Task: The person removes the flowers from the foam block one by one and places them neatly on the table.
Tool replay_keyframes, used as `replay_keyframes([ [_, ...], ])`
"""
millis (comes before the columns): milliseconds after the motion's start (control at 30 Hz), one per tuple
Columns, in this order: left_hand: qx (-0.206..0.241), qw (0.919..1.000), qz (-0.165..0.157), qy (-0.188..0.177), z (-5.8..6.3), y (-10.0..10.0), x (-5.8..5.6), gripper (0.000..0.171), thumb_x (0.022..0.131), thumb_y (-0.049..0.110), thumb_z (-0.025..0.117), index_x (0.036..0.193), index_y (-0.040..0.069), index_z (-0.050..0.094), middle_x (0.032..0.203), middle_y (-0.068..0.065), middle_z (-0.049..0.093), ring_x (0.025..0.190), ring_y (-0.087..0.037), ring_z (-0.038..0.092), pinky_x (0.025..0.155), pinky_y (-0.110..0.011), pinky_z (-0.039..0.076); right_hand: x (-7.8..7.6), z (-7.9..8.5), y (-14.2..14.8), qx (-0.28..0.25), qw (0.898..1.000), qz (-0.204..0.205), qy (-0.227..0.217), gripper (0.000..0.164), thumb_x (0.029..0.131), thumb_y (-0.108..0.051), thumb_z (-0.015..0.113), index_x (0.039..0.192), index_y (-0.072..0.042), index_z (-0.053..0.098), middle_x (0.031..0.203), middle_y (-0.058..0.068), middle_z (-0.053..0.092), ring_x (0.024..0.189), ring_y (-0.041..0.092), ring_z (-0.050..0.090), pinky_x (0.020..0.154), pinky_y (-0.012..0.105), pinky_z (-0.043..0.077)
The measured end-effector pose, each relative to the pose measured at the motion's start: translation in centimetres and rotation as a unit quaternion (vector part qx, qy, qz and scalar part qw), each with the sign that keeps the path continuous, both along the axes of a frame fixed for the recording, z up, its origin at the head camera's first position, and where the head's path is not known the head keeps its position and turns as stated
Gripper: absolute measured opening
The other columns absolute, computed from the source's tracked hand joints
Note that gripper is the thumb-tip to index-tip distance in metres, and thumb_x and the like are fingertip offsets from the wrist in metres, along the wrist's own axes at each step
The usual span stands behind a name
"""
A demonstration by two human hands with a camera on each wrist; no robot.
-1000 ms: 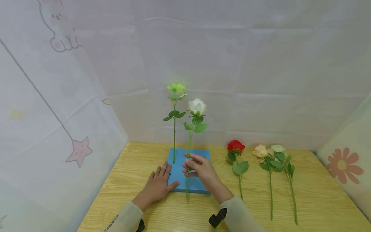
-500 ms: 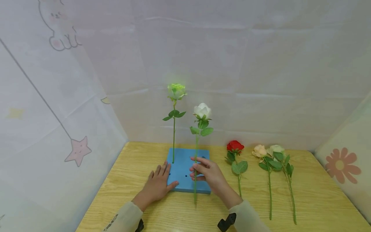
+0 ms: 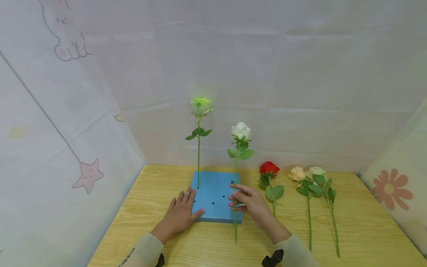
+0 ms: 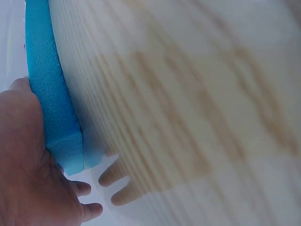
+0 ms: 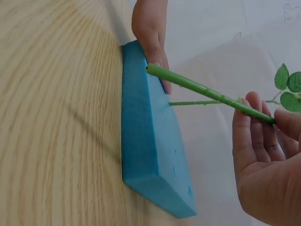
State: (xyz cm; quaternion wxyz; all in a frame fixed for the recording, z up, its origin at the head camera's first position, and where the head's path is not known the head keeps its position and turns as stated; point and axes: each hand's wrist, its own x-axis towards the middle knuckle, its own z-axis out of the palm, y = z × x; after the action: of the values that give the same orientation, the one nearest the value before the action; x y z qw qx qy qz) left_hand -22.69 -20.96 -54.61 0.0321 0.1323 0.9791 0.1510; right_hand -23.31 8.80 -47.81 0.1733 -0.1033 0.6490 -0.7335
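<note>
White rose (image 3: 241, 131) is in the right hand (image 3: 251, 204), stem held between thumb and fingers. Looks, near to far: round cut end with a dark centre in the right wrist view, long smooth green stem, a cluster of green leaves high up, green sepals, then a pale, full white bloom.

Left hand (image 3: 180, 214) lies with fingers straight and spread at the left edge of the blue block (image 3: 215, 213), thumb on its top face; holding nothing.

Edges: the stem's low end shows over the table (image 3: 186, 244) on the near side of the block's front edge. Stem crosses in front of the block's right side, in the air; contact with the block can't be told from head view, right wrist view shows the cut end raised off the wood. Block's top face has several small dark holes, two near the middle. Strip of wood between the block's right edge and the red rose (image 3: 269, 169); right wrist overlaps that rose's stem.

Axis: white rose runs nearly vertical in head view, cut end down, bloom up, slight lean to the right. In right wrist view it slants against the stem of the pale green rose (image 3: 201, 106), which stands upright in the block's left part.

Further right, peach rose (image 3: 297, 173) and cream rose (image 3: 317, 171) lie side by side, leaves overlapping, blooms toward the backdrop (image 3: 227, 63).
</note>
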Motion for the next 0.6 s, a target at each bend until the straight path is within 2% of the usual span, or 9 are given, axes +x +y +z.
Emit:
replay_keyframes([
  [233, 0.006, 1.0000, -0.005, 0.001, 0.2, 0.0, 0.1, 0.094, 0.099, 0.071, 0.040, 0.164, 0.009, 0.014, 0.170, -0.014, 0.009, 0.152, -0.046, 0.017, 0.115, -0.070, 0.020, 0.2, -0.6, 1.6, 0.000, 1.000, -0.005, -0.003, 0.053, 0.102, -0.025, 0.064, 0.149, -0.006, 0.050, 0.102, 0.009, 0.072, 0.086, 0.018, 0.073, 0.086, 0.048, 0.059],
  [367, 0.005, 1.0000, -0.005, -0.006, 0.2, 0.0, 0.0, 0.093, 0.099, 0.070, 0.041, 0.164, 0.010, 0.013, 0.170, -0.013, 0.007, 0.153, -0.045, 0.016, 0.115, -0.070, 0.020, 0.4, -0.7, 2.6, 0.006, 1.000, -0.010, -0.003, 0.051, 0.103, -0.024, 0.063, 0.149, -0.007, 0.051, 0.103, 0.012, 0.071, 0.086, 0.019, 0.073, 0.085, 0.047, 0.060],
  [600, -0.002, 0.9999, 0.002, -0.015, 0.3, 0.0, -0.1, 0.094, 0.098, 0.074, 0.037, 0.165, 0.012, 0.012, 0.171, -0.011, 0.006, 0.154, -0.043, 0.014, 0.116, -0.069, 0.019, 1.0, -0.6, 4.3, 0.011, 1.000, -0.023, -0.013, 0.053, 0.103, -0.024, 0.063, 0.149, -0.005, 0.049, 0.107, 0.020, 0.068, 0.092, 0.029, 0.072, 0.091, 0.057, 0.055],
])
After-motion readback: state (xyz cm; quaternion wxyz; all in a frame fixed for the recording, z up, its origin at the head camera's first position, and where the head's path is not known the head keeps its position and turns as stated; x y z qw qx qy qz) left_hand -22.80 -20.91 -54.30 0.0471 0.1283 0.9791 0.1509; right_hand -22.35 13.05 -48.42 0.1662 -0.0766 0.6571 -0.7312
